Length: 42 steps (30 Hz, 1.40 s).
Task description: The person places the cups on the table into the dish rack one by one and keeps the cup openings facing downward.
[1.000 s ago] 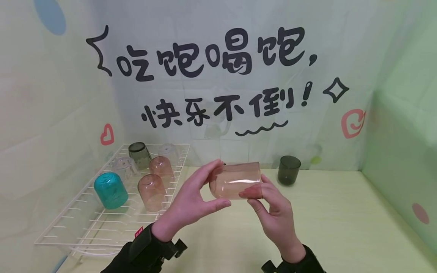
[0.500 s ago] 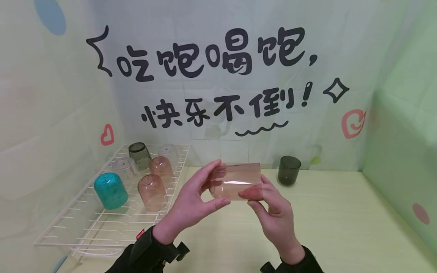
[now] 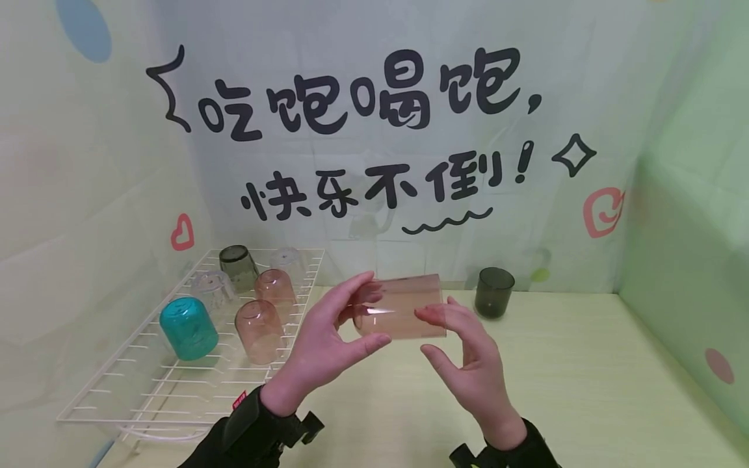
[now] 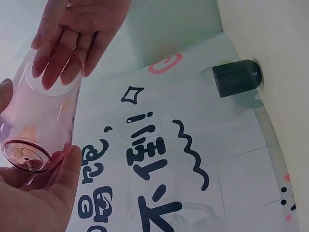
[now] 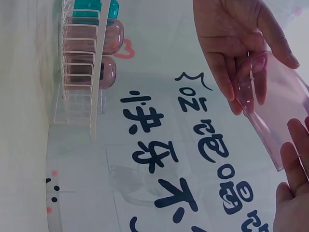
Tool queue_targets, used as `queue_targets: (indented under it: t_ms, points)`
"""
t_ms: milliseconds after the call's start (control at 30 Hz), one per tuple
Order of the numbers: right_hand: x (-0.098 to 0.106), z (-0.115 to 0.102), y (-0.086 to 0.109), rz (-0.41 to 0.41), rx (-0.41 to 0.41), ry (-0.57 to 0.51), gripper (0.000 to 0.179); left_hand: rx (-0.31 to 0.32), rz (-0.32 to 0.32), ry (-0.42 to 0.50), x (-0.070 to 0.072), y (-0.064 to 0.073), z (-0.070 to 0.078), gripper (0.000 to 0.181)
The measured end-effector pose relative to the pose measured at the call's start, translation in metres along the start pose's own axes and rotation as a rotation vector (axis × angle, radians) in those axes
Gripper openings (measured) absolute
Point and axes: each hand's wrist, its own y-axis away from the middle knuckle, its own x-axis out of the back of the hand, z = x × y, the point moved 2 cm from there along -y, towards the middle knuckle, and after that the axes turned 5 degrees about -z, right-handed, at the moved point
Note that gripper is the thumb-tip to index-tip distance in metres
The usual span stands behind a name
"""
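Observation:
A clear pink drinking glass (image 3: pixel 404 315) lies sideways in the air above the table, its base toward the left and its mouth toward the right. My left hand (image 3: pixel 330 331) holds the base end, with the fingers behind it and the thumb below. At the mouth end is my right hand (image 3: pixel 471 367), its fingers loosely bent and its thumb apart from the glass. In the left wrist view the fingers of the right hand (image 4: pixel 89 29) overlap the rim and show pink through the wall. The right wrist view shows the left hand (image 5: pixel 236 43) at the base end.
On the left stands a white wire rack (image 3: pixel 175 383). Upside down on it sit a teal glass (image 3: pixel 188 328), two pink glasses (image 3: pixel 259 335), a dark grey glass (image 3: pixel 236 268) and clear ones (image 3: pixel 213 292). A dark glass (image 3: pixel 495 292) stands upright by the back wall.
My right thumb has come away from the glass and its grip has loosened. The glass has shifted slightly left and up, with my left hand still holding it.

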Motion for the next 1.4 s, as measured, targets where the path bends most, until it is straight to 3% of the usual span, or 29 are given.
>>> queue_targets:
  t_ms: [667,967,1400]
  points:
    - [0.008,0.002,0.001,-0.066,-0.044,0.065,0.060,0.043,0.038,-0.058,0.013,0.005,-0.004,0.069]
    - [0.011,0.005,0.004,-0.078,-0.069,0.104,0.061,0.064,0.051,-0.077,0.024,0.011,-0.034,0.074]
    - [0.018,0.010,0.008,-0.102,-0.109,0.194,0.065,0.114,0.074,-0.159,0.041,0.017,-0.035,0.074]
